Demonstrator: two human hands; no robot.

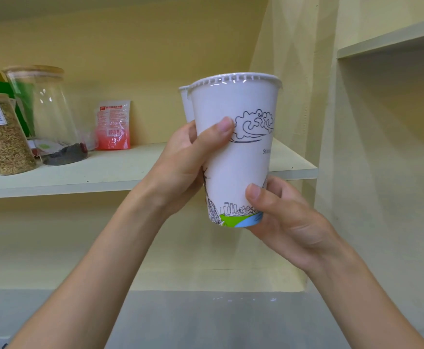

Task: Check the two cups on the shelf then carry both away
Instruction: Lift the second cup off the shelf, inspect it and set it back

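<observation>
White paper cup [233, 147], film-sealed, with second cup [187, 104] behind, lifted off the shelf [80, 172].
Judged light, crushable; left hand [180, 167] fingers are wrapped mid-wall, right hand [286, 217] fingers closed around its base.

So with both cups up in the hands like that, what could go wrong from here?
1. The front cup is pinched only by the left hand at its side and the right hand at its base; a slip could drop it.
2. The second cup is mostly hidden behind the first, so its hold can't be judged; it might slide loose.
3. Squeezing could pop the sealed film top.
</observation>
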